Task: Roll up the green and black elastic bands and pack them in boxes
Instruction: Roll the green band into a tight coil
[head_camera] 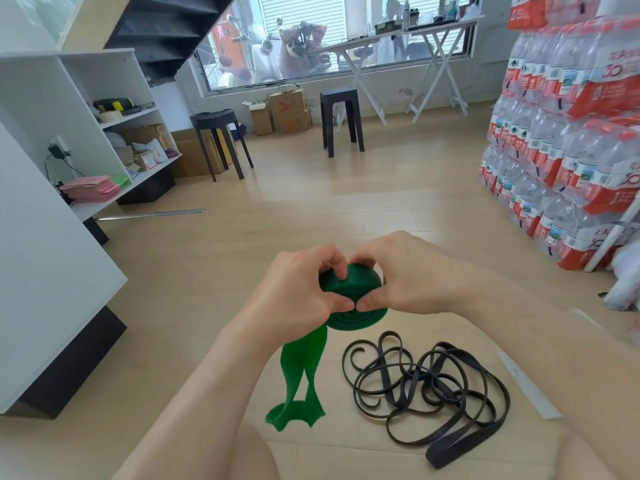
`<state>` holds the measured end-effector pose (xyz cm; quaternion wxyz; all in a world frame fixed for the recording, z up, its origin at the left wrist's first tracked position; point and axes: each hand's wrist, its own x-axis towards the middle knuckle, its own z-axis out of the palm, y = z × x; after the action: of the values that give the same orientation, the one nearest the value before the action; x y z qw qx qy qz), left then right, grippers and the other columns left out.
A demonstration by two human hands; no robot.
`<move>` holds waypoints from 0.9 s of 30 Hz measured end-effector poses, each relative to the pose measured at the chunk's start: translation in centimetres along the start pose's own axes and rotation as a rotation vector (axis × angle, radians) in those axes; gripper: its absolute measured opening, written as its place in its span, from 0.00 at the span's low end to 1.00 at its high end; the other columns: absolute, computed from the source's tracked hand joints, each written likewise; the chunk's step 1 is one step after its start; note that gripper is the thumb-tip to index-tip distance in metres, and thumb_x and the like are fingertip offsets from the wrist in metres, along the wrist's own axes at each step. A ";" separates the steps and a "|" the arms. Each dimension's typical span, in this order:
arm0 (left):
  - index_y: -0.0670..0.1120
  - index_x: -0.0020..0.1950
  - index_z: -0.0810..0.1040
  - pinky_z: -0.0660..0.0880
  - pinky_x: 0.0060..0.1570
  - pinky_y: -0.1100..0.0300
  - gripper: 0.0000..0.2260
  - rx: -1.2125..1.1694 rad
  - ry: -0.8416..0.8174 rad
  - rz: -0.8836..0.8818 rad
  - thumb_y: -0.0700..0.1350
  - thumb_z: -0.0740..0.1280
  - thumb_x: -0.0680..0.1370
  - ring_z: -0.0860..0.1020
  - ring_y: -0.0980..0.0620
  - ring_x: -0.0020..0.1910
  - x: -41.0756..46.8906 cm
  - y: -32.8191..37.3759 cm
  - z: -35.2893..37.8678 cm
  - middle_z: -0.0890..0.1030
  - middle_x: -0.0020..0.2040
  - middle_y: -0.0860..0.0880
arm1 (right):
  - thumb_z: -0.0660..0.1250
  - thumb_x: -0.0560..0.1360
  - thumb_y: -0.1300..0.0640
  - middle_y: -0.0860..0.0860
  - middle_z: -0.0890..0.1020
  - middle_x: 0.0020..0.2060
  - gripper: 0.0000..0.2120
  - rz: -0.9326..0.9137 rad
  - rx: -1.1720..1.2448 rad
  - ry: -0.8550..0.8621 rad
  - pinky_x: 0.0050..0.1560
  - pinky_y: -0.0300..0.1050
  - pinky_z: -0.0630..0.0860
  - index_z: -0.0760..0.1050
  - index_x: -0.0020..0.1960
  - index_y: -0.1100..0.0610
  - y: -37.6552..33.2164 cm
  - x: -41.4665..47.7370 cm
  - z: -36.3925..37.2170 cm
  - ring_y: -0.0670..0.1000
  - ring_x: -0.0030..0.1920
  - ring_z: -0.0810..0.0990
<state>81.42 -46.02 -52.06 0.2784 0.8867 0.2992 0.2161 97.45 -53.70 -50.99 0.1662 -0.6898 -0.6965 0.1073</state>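
Note:
A wide green elastic band (349, 289) is partly wound into a tight coil held in front of me above the wooden floor. My left hand (298, 292) grips the coil's left side, and my right hand (401, 275) grips its right side, thumbs meeting at the front. The loose green tail hangs down twisted, its end touching the floor near my left knee. Several thin black elastic bands (429, 382) lie in a loose tangle on the floor below my right forearm.
A white shelf unit (52, 237) stands at the left. Two black stools (341, 116) and cardboard boxes (289, 110) sit under the far window. Stacked packs of bottled water (568, 140) fill the right side. A white strip (526, 386) lies at right.

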 end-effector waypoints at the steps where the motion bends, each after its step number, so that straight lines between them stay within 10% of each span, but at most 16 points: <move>1: 0.53 0.39 0.72 0.78 0.36 0.54 0.17 -0.029 0.021 -0.011 0.42 0.79 0.64 0.76 0.53 0.33 0.0 0.0 -0.1 0.80 0.35 0.54 | 0.77 0.67 0.50 0.47 0.81 0.48 0.18 0.001 0.002 0.029 0.50 0.46 0.77 0.78 0.54 0.52 0.2 0.0 -0.2 0.47 0.46 0.78; 8: 0.51 0.39 0.72 0.78 0.51 0.46 0.18 -0.154 0.043 -0.064 0.44 0.80 0.62 0.81 0.53 0.47 0.1 -1.4 -0.9 0.82 0.42 0.52 | 0.77 0.68 0.54 0.45 0.79 0.50 0.16 0.064 0.188 0.077 0.37 0.33 0.67 0.74 0.51 0.49 1.9 -0.3 -0.7 0.35 0.37 0.73; 16: 0.54 0.39 0.75 0.75 0.36 0.66 0.17 -0.141 0.080 -0.055 0.46 0.81 0.60 0.78 0.52 0.41 0.2 -0.5 -1.1 0.81 0.42 0.53 | 0.77 0.69 0.58 0.45 0.78 0.50 0.15 0.061 0.288 0.059 0.37 0.30 0.66 0.73 0.49 0.48 2.7 -0.6 -1.0 0.34 0.36 0.74; 27: 0.54 0.48 0.75 0.73 0.32 0.63 0.20 -0.270 -0.042 -0.129 0.42 0.80 0.63 0.77 0.59 0.31 0.0 0.0 -0.9 0.79 0.44 0.53 | 0.76 0.69 0.58 0.43 0.78 0.52 0.18 0.054 0.168 0.071 0.38 0.30 0.65 0.71 0.49 0.45 2.7 -0.4 -1.0 0.33 0.37 0.72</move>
<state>80.89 -45.67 -51.38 0.4145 0.8245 0.3180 0.2175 100.33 -54.09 -51.08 0.2449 -0.6955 -0.6597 0.1453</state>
